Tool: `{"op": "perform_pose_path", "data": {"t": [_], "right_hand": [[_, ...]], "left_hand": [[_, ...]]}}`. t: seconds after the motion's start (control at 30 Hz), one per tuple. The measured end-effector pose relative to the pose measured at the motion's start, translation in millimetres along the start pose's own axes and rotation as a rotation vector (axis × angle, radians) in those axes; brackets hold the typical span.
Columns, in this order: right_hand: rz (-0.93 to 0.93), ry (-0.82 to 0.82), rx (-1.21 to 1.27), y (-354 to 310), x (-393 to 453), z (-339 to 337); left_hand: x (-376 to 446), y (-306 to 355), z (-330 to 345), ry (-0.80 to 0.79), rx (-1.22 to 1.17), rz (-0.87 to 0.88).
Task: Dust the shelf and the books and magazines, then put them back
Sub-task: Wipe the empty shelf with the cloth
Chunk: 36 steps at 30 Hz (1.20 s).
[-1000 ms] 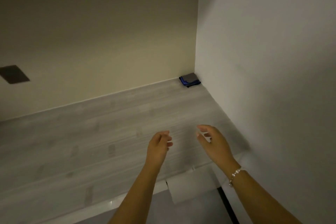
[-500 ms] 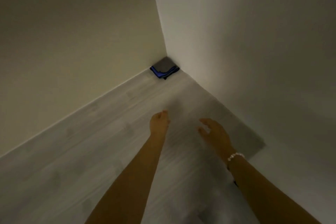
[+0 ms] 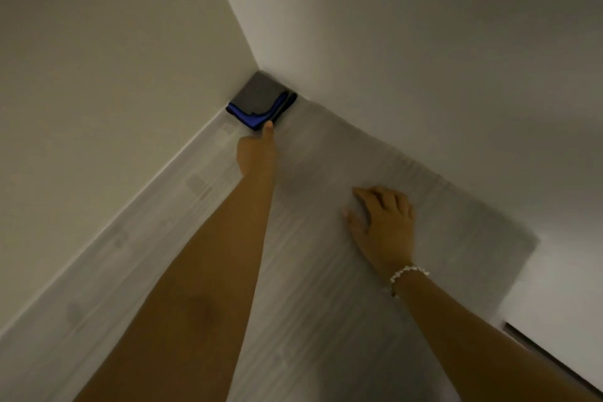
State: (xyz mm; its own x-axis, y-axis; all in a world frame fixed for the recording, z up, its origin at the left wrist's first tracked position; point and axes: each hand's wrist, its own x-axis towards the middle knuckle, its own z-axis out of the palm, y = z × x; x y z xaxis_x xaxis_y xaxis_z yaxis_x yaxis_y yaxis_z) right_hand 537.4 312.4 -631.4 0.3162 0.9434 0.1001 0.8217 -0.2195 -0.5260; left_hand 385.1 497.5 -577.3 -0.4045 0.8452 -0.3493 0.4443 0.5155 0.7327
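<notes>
A left hand (image 3: pixel 256 153) touches a folded grey, blue-edged cloth (image 3: pixel 261 99) with one fingertip; the right hand (image 3: pixel 383 225) rests flat, fingers spread, on the pale grey woodgrain shelf (image 3: pixel 326 303).

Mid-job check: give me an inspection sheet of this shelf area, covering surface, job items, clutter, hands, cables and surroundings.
Surface: grey wood-grain shelf, mostly bare.
Job's things: folded grey and blue cloth lying in the back corner, against both walls; no books or magazines in view.
Clutter: nothing seen.
Hands: left hand stretched to the cloth, one fingertip at its front edge, not gripping it; right hand resting palm down on the shelf, bead bracelet at its wrist.
Cables: nothing seen.
Surroundings: beige wall at left, white wall at right; dim lighting.
</notes>
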Motion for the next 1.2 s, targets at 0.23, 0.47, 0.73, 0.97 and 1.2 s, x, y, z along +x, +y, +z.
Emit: {"op": "perform_pose_path", "data": {"t": [0.23,0.47,0.73,0.97,1.2], "right_hand": [[-0.026,0.03,-0.057,1.9,-2.2,3.6],[-0.035,0.075,-0.058,3.0,-1.0,4.7],[0.02,-0.075,0.057,2.7,1.2,-5.1],[0.198,-0.374,0.696,-19.7,-14.6,-66.6],[0.212,-0.604,1.158,-59.5,-44.5,-140.9]], "left_hand": [[26.4,6.6,13.9,0.003,-0.017,-0.029],[16.8,9.5,14.2,-0.045,-0.102,0.044],[-70.2,-15.7,-11.8,-0.078,-0.281,0.158],[-164.6,-36.5,-48.5,-0.162,-0.625,-0.008],[-265.5,-23.0,-89.6,-0.21,-0.824,0.019]]}}
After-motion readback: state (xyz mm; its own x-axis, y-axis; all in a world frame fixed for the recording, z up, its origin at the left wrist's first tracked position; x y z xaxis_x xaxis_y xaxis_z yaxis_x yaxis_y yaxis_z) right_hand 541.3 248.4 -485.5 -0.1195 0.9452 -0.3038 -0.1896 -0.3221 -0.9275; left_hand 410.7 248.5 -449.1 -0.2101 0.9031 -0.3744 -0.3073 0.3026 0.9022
